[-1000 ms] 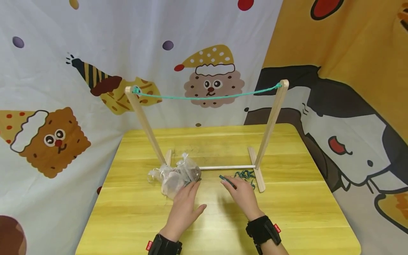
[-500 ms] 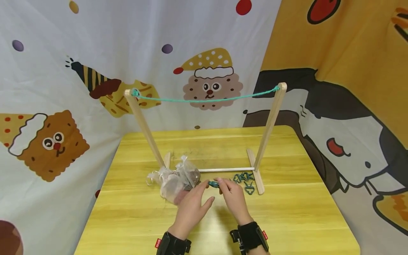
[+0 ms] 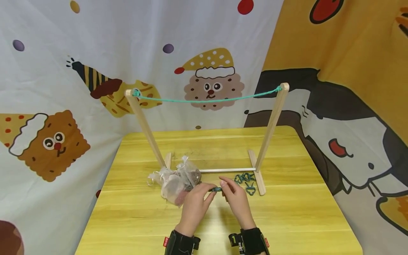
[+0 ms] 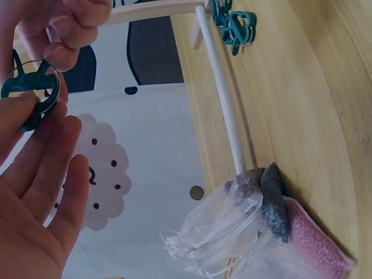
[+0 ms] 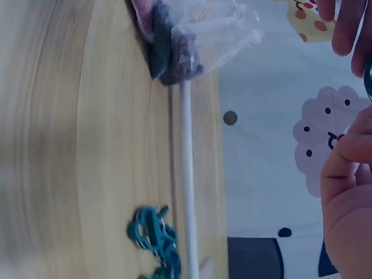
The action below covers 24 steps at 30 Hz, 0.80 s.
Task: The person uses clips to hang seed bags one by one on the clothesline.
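My left hand (image 3: pixel 192 209) pinches a dark green plastic spring clip (image 4: pixel 35 80) between thumb and fingers, low over the table. The clip has a wire ring round it and two handles that point toward my right hand (image 3: pixel 237 203). Right at those handles are the curled fingers of the right hand, which faces the left one across the clip. Only part of the clip's edge shows in the right wrist view. More green clips (image 3: pixel 250 188) lie in a loose group on the table, just beyond the right hand.
A wooden stand with two posts (image 3: pixel 272 127) carries a teal cord (image 3: pixel 204 101) at its top and a white rod (image 3: pixel 227 170) near the table (image 3: pixel 287 219). Sheer drawstring bags (image 3: pixel 173 186) with filled pouches, one pink (image 4: pixel 317 241), lie beside my left hand. Printed cloth hangs behind.
My right hand has brought the clip leftward from near the loose clips to my left hand. The left hand has moved slightly right and now pinches the clip.
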Each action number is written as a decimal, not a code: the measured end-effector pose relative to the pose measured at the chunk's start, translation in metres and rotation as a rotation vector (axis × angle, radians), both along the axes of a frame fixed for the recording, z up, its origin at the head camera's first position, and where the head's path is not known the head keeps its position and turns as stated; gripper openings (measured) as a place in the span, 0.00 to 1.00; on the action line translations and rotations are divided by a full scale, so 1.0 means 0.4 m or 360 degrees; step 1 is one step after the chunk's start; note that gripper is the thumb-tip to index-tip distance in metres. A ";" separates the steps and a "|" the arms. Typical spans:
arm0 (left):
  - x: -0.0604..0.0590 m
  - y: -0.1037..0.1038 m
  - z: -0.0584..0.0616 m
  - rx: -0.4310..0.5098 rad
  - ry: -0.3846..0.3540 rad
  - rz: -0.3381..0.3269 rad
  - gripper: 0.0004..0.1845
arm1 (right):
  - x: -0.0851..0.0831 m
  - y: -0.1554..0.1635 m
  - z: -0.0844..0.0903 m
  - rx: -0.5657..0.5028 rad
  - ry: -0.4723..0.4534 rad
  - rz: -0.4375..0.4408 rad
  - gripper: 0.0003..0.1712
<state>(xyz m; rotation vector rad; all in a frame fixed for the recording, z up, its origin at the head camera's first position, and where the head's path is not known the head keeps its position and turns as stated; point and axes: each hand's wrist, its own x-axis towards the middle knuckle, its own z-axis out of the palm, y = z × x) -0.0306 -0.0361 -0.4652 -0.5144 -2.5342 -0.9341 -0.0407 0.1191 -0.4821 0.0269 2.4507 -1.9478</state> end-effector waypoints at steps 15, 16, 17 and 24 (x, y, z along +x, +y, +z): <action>0.004 0.001 -0.006 0.0313 -0.0008 0.0220 0.07 | 0.020 -0.027 0.023 -0.0128 -0.0050 0.0226 0.16; 0.004 -0.001 -0.005 0.0328 -0.0018 0.0235 0.07 | 0.021 -0.029 0.027 -0.0126 -0.0059 0.0239 0.17; 0.005 -0.003 -0.004 0.0343 -0.0016 0.0242 0.07 | 0.021 -0.031 0.023 -0.0135 -0.0060 0.0248 0.17; 0.008 -0.011 -0.007 0.0392 0.0013 0.0267 0.08 | 0.015 -0.035 -0.004 -0.0217 -0.0113 0.0300 0.21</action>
